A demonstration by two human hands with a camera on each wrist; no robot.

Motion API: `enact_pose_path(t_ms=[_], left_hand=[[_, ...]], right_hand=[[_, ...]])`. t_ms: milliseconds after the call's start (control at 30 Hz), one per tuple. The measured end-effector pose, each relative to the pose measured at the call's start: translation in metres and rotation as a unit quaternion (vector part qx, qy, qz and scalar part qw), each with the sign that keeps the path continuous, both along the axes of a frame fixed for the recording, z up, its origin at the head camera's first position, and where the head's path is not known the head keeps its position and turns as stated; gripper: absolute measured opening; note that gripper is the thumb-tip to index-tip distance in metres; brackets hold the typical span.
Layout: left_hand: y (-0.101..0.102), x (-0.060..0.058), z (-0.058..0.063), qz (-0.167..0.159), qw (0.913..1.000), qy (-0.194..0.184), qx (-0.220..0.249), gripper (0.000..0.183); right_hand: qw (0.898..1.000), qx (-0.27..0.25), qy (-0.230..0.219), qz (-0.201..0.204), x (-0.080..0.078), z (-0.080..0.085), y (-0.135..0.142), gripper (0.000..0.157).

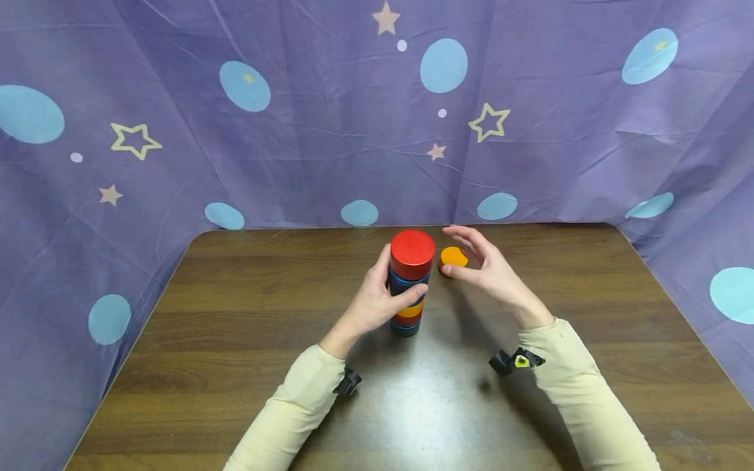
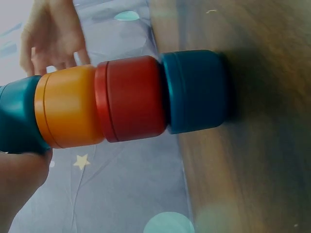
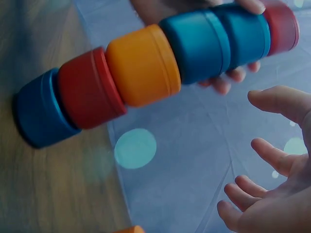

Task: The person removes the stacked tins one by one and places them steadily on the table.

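Observation:
A tall stack of small round canisters (image 1: 412,256), each with a seam near its top like a lid, stands a little right of the table's middle. From the bottom its colours run blue, red, orange, blue, blue and red. My left hand (image 1: 376,297) grips the upper part, thumb on the near side and fingers behind. In the right wrist view the stack leans, with the left fingers around the upper blue canister (image 3: 245,36). My right hand (image 1: 491,271) holds nothing; its fingers are spread beside a single orange canister (image 1: 454,256), thumb overlapping that canister's near edge in the head view.
The brown wooden table (image 1: 247,314) ends at the back against a purple curtain (image 1: 330,131) printed with stars and dots. The loose orange canister stands near that back edge, just right of the stack. A dark wrist camera (image 1: 502,363) sits on the right wrist.

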State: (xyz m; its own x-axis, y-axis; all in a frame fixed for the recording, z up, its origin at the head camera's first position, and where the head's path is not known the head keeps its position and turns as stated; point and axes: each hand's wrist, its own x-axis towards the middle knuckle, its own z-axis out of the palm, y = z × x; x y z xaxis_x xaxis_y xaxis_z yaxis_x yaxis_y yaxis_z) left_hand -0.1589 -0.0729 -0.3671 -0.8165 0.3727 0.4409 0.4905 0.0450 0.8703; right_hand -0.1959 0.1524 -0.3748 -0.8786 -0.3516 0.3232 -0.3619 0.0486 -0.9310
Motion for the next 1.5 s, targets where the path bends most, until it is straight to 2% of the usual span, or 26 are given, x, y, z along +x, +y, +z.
enact_pose_path(t_ms=[167,233,367,600,667,933,1200,1433,1500], left_hand=[[-0.001,0.012,0.015,0.008,0.9998,-0.008,-0.014,0.058],[-0.001,0.013,0.015,0.008,0.9998,-0.008,-0.017,0.058],[-0.003,0.012,0.013,0.002,0.9998,-0.010,-0.015,0.059],[-0.006,-0.004,-0.013,-0.001,0.9999,-0.005,-0.016,0.064],[-0.007,-0.006,-0.015,-0.001,0.9999,0.000,-0.014,0.064],[-0.009,-0.006,-0.018,-0.003,0.9998,0.020,0.005,0.056],[-0.008,-0.007,-0.020,-0.004,0.9995,0.029,0.010,0.055],[-0.008,-0.007,-0.018,-0.010,0.9991,0.038,0.014,0.056],[-0.008,-0.004,-0.013,-0.008,0.9992,0.037,0.011,0.056]], right_hand=[[1.000,-0.007,0.007,0.016,0.006,0.009,-0.004,0.061],[1.000,-0.010,0.012,0.021,0.008,0.012,-0.006,0.061],[0.999,-0.018,0.028,0.031,0.011,0.018,-0.009,0.057],[0.998,-0.035,0.047,0.038,0.017,0.029,-0.012,0.048],[0.997,-0.039,0.051,0.044,0.020,0.032,-0.014,0.048],[0.991,-0.062,0.078,0.089,0.027,0.039,-0.029,0.056],[0.991,-0.071,0.063,0.098,0.031,0.039,-0.042,0.063],[0.991,-0.073,0.054,0.102,0.031,0.038,-0.049,0.064],[0.992,-0.067,0.054,0.095,0.031,0.039,-0.050,0.063]])
